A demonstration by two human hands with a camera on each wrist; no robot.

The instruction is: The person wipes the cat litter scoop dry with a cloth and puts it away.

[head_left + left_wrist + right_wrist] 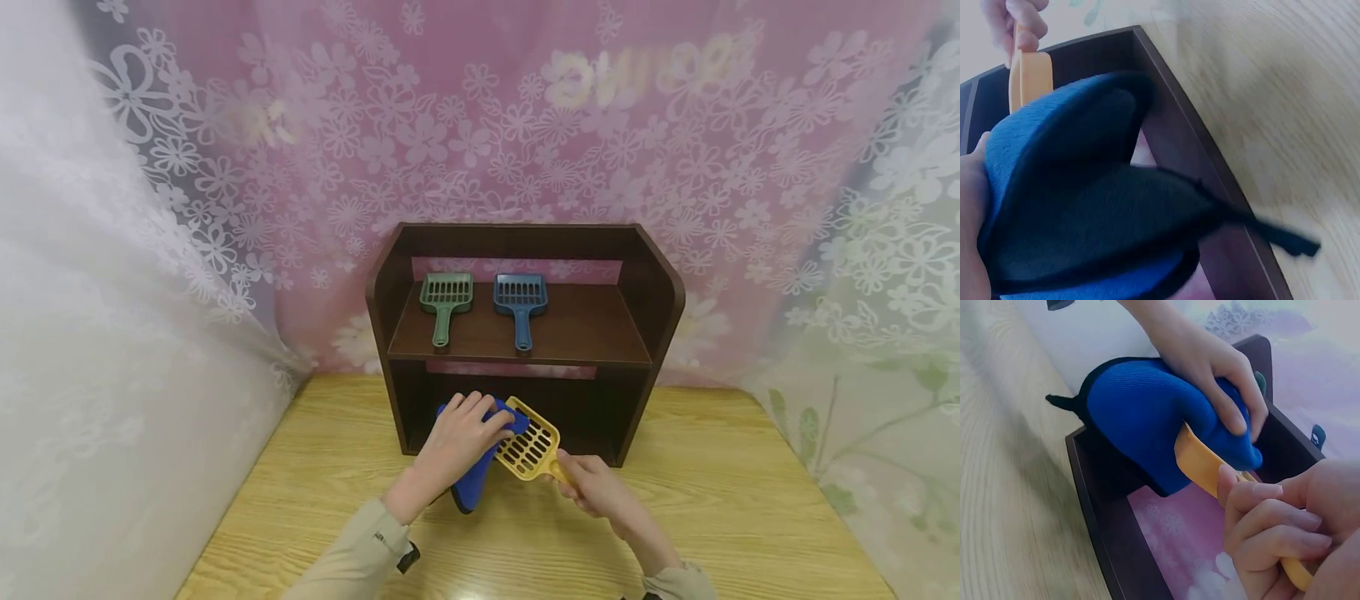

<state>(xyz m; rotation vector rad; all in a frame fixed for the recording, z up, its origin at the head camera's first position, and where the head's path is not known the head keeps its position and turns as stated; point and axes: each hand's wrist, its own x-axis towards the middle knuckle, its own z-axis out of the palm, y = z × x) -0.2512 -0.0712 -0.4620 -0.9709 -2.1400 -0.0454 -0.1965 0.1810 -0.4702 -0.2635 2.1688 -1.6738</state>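
Note:
My right hand (595, 487) grips the handle of a yellow slotted litter scoop (531, 477), its head tilted up in front of the shelf's lower compartment. A blue cloth (471, 486) with black edging lies folded over the left part of the scoop's head. With curled fingers, my left hand (459, 435) holds this cloth against the scoop. In the right wrist view the blue cloth (1132, 406) wraps round the edge of the yellow scoop (1200, 464). A black loop end hangs off the cloth's dark underside (1085, 219) in the left wrist view.
A dark brown two-level shelf (525, 362) stands on the wood-grain table (712, 500). On its upper level lie a green litter scoop (442, 323) and a dark blue one (522, 327), handles toward me. Flowered curtains (450, 100) hang behind and at both sides.

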